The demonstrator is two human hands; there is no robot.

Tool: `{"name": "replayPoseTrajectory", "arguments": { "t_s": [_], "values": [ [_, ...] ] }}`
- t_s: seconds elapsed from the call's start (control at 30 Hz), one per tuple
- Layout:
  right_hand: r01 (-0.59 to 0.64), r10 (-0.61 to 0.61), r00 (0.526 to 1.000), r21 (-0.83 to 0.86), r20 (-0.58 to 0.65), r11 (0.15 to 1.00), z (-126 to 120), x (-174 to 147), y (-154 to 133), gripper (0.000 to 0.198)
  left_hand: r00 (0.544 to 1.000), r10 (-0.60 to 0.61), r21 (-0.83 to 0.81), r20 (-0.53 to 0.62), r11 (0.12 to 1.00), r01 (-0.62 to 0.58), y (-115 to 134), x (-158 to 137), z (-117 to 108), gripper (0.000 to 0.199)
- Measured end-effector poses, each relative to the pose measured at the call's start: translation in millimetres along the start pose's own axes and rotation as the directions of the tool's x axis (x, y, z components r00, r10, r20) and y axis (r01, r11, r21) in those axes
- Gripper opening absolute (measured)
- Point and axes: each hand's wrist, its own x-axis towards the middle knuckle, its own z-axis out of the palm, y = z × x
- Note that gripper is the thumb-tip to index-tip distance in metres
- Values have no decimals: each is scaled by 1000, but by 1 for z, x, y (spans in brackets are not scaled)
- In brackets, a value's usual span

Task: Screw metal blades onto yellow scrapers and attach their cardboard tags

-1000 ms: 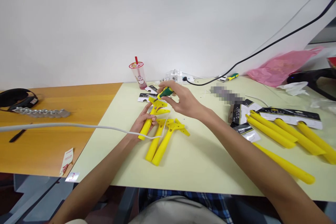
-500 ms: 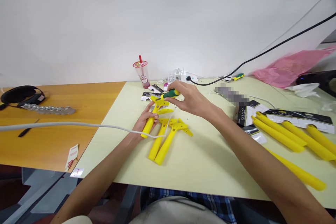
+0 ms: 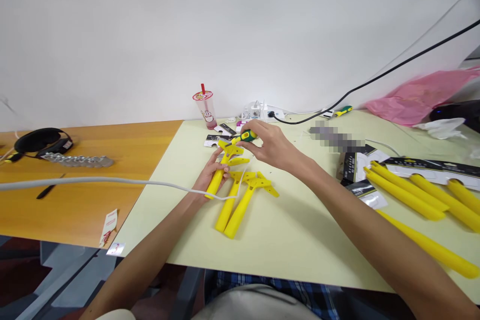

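My left hand (image 3: 211,174) is closed around the handle of a yellow plastic scraper (image 3: 216,180), its wide head tilted up and away from me. In my right hand (image 3: 272,145) is a screwdriver (image 3: 246,136) with a green and yellow handle, pinched between thumb and fingers. The screwdriver's tip end points left at the scraper's head; whether it sits in a screw is too small to tell. Just right of my left hand, two more yellow scrapers (image 3: 240,212) lie side by side on the pale table (image 3: 292,240). A white cable (image 3: 123,180) crosses in front of my left wrist.
Behind my hands stand a lidded drink cup (image 3: 207,112) and a power strip (image 3: 258,110). Yellow tubes (image 3: 427,240) and black-and-white packaging (image 3: 365,195) lie at right, a pink bag (image 3: 416,100) beyond. A headband (image 3: 41,141) rests on the wooden table (image 3: 135,145).
The whole view has shifted slightly, so things appear a little further right. The screwdriver handle has turned in my right fingers. My left hand keeps its hold on the scraper.
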Motion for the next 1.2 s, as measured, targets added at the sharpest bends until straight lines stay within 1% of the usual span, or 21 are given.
{"name": "replayPoseTrajectory", "arguments": {
  "t_s": [0.1, 0.2, 0.33, 0.4, 0.43, 0.47, 0.53, 0.6, 0.63, 0.7, 0.83, 1.0, 1.2],
  "values": [
    [-32, 32, 999, 0, -14, 999, -1, 1, 0, 25, 1000, 7, 14, 15, 1000, -8, 0, 1, 0, 87],
    [-70, 71, 997, 16, -18, 997, -14, 5, -5, 26, 999, 18, 13, 28, 1000, -18, 0, 2, 0, 84],
    [-165, 167, 984, 34, -63, 986, -49, 12, -8, 35, 1000, 24, -29, -11, 999, -25, 4, 5, -3, 81],
    [-246, 246, 969, -3, -21, 969, -69, 14, -5, 38, 1000, 28, -60, -14, 998, -29, 6, 5, -4, 81],
    [-301, 303, 953, -42, 32, 953, -78, 14, -2, 36, 1000, 27, -70, -6, 997, -27, 6, 4, -4, 80],
    [-359, 368, 925, -94, 99, 928, -86, 13, 2, 32, 1000, 24, -75, 5, 997, -23, 7, 4, -5, 80],
    [-445, 491, 840, -225, 230, 867, -97, 12, 11, 21, 1000, 10, -73, 19, 997, -8, 7, 2, -5, 81],
    [-469, 568, 759, -336, 319, 817, -101, 9, 22, 13, 1000, -2, -63, 27, 998, 4, 7, 0, -6, 80],
    [-468, 587, 730, -372, 349, 802, -101, 7, 27, 11, 999, -5, -56, 32, 998, 7, 7, 0, -6, 79],
    [-458, 605, 699, -412, 381, 788, -99, 4, 37, 9, 999, -11, -39, 50, 999, 13, 6, 0, -8, 75],
    [-441, 617, 688, -455, 382, 773, -93, 0, 51, 11, 997, -6, -27, 76, 1000, 8, 5, 1, -10, 68],
    [-428, 618, 685, -472, 387, 771, -91, -1, 54, 12, 998, -5, -40, 56, 999, 7, 5, 3, -11, 64],
    [-416, 602, 703, -468, 378, 780, -88, -3, 59, 14, 998, -19, -33, 55, 999, 21, 5, 3, -11, 65]
  ]
}}
